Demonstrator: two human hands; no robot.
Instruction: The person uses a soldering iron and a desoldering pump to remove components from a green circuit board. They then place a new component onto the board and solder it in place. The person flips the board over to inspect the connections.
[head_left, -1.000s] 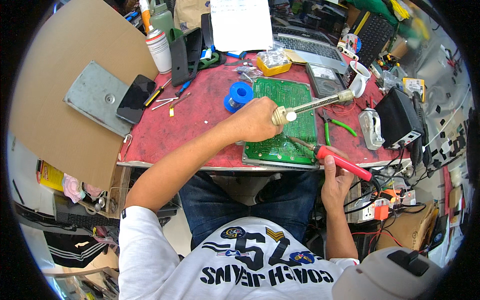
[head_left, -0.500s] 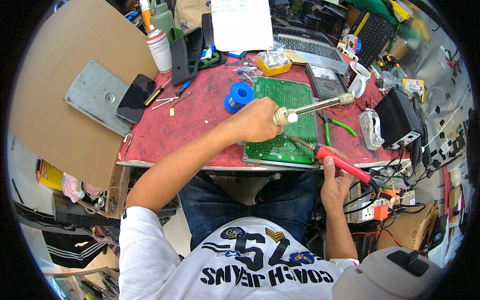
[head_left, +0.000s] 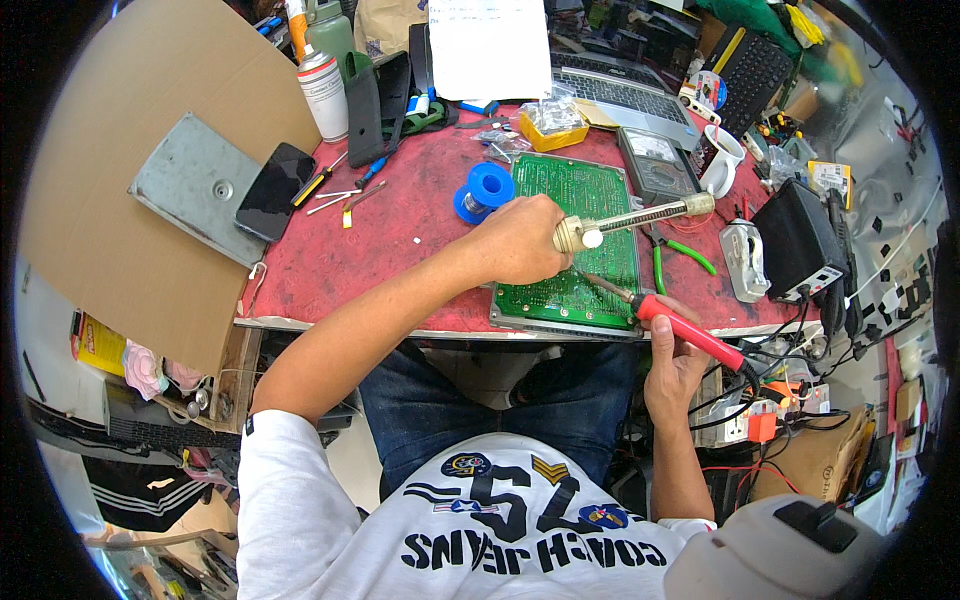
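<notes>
Red soldering iron (head_left: 665,318), centre-right, likely light, stiff: my right hand (head_left: 673,368) holds its handle (head_left: 705,341), safest there; my left hand (head_left: 525,238), a pump (head_left: 655,214).

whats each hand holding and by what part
The left hand grips a cream solder sucker by its body, mostly hidden from view; the right hand holds a soldering iron by its red handle.

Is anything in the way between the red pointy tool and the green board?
Nothing visible. The right hand holds the red soldering iron with its tip over the green circuit board. The left hand, gripping a cream tube-like tool, is close beside the tip.
</notes>
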